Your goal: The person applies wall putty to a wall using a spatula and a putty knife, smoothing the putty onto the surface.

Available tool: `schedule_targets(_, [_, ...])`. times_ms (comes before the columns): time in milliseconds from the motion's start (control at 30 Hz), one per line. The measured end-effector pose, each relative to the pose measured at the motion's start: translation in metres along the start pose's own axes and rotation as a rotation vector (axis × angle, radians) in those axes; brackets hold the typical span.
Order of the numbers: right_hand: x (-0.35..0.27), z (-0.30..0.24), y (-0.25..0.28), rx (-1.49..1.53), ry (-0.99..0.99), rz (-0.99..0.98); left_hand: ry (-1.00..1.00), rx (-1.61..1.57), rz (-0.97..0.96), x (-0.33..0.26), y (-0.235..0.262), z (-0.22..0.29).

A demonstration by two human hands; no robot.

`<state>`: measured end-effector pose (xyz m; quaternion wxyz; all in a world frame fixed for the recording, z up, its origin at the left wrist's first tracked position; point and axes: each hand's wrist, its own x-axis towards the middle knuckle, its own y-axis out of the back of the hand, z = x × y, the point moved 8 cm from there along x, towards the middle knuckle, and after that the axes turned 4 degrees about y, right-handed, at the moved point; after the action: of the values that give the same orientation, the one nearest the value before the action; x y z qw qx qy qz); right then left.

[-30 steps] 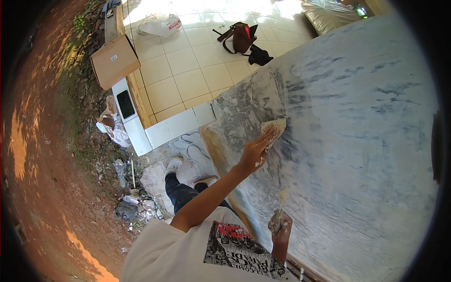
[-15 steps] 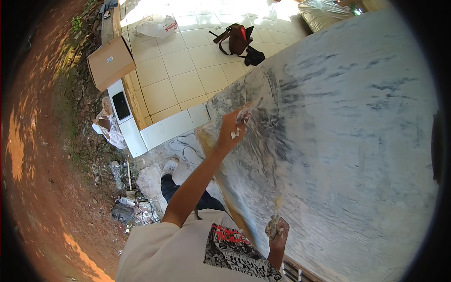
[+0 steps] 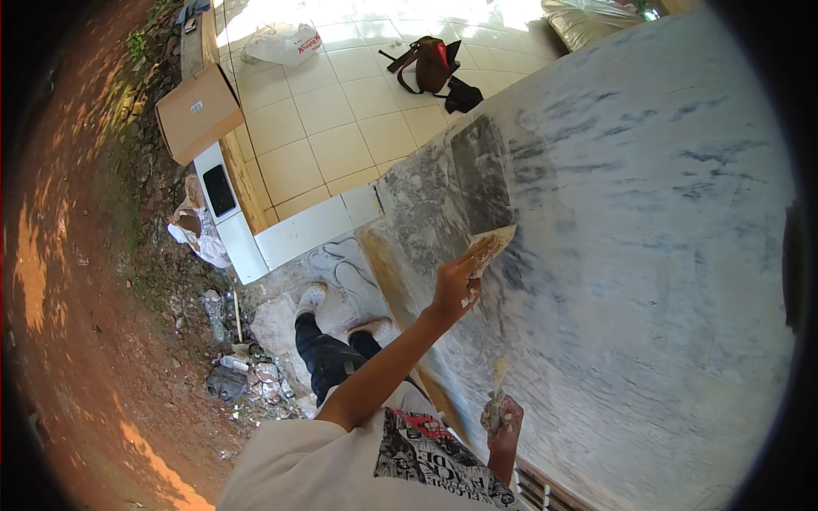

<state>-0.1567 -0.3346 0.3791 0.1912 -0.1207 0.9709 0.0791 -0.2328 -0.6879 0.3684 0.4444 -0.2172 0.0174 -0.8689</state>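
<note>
My left hand (image 3: 458, 285) is closed around a putty knife whose broad pale blade (image 3: 497, 242) lies against the grey-white wall (image 3: 630, 272). White putty clings to its knuckles. Just beyond the blade, a smooth dark grey strip (image 3: 479, 170) stands out among the streaked marks. Lower down and nearer my body, my right hand (image 3: 506, 419) is wrapped round a second putty knife, its thin, yellowish, smeared blade (image 3: 499, 375) pointing away from me, seemingly apart from the wall. That hand is coated with putty too; part of the handle is hidden by the fingers.
A white-tiled ledge (image 3: 302, 234) carries a phone on a white box (image 3: 219, 191), beside a cardboard box (image 3: 198, 113). A brown bag (image 3: 430, 66) and a plastic bag (image 3: 285, 45) lie on the tiled floor. Rubble (image 3: 264, 379) lies near my feet.
My left hand has drawn the putty knife down the wall toward me, and the smooth dark strip now shows behind it. My right hand stays nearly in place, its blade slightly turned.
</note>
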Motion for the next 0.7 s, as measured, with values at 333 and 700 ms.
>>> schedule_targets(333, [0.010,-0.023,-0.035,-0.045,0.015,-0.120,0.019,0.094,0.240,0.117,0.040,-0.024])
schedule_targets(700, [0.023,-0.011,-0.018,-0.069,0.045,-0.062,0.074,0.102,0.082,0.071,0.059,-0.016])
